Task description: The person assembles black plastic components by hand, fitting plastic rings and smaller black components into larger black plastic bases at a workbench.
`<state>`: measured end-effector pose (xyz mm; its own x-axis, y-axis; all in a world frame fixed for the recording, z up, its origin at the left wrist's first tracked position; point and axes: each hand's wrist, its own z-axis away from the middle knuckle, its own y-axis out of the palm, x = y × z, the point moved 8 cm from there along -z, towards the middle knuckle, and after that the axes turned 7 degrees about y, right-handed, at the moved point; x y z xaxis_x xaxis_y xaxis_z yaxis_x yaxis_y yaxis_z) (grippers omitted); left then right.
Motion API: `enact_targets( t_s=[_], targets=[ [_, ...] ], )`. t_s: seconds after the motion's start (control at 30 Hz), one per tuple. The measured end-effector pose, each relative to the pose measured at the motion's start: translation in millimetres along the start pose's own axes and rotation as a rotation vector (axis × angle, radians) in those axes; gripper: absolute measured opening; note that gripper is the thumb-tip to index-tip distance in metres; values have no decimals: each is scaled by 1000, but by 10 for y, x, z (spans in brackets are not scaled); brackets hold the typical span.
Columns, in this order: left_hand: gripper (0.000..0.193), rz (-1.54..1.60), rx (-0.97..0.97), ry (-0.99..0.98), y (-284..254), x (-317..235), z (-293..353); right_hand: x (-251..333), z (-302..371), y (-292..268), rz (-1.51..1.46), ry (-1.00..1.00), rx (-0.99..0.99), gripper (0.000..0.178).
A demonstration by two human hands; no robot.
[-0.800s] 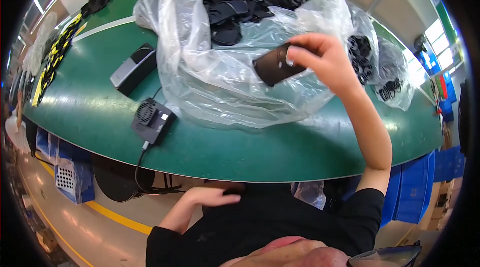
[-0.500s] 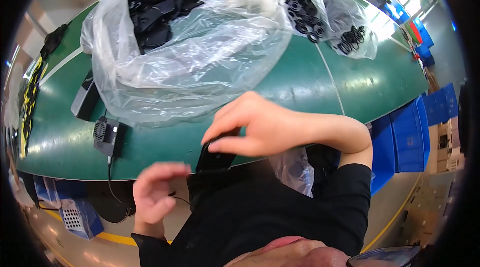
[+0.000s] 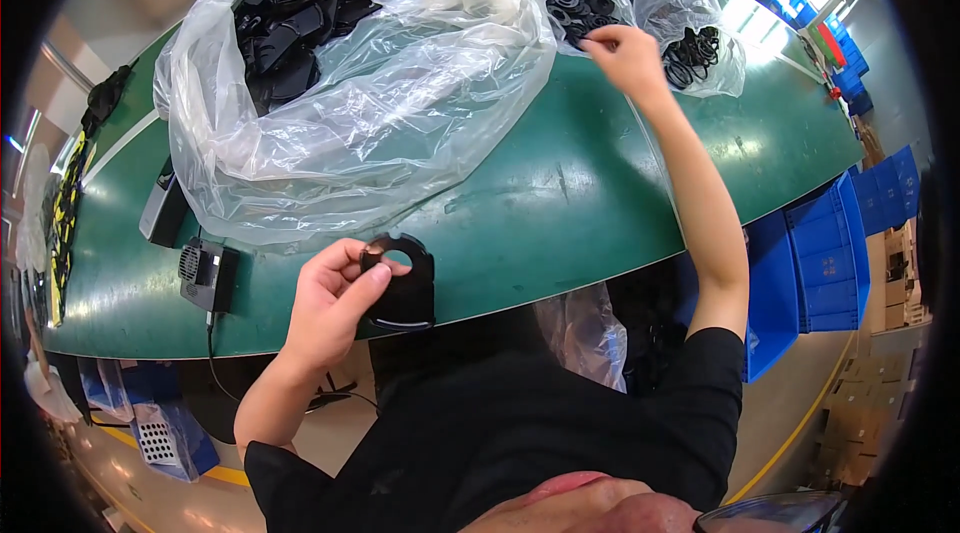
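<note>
My left hand grips a flat black plastic plate with a round hole near its top, thumb in front, just above the table's near edge. My right hand is stretched far out to the clear bag of black rings, its fingertips pinched at the bag's front edge. Whether a ring is between those fingertips is too small to see. A large clear plastic bag lies open at the back left, with many black plastic parts inside.
A smaller clear bag with thin black rings lies right of my right hand. On the green table stand a small black device with a cable and a grey-black box. Blue bins stand off the right edge.
The black plate has passed from my right hand to my left, which has moved up and closed on it. My right hand has moved away to the bag of rings.
</note>
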<state>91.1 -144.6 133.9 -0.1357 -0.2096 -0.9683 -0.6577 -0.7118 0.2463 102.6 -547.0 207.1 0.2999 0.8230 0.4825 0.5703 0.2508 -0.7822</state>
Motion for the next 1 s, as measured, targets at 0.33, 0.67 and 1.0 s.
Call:
enact_targets(
  t_s=[0.33,0.67,1.0],
  targets=[
    [21,166,-71,-164,0,20,-217,-494,-118,226,275,0,-7,21],
    [35,219,-35,-146,112,47,-304,1941,1442,19,-438,-596,308,15],
    [31,348,44,-143,268,60,-261,2164,1953,228,-88,-955,196,34]
  ],
)
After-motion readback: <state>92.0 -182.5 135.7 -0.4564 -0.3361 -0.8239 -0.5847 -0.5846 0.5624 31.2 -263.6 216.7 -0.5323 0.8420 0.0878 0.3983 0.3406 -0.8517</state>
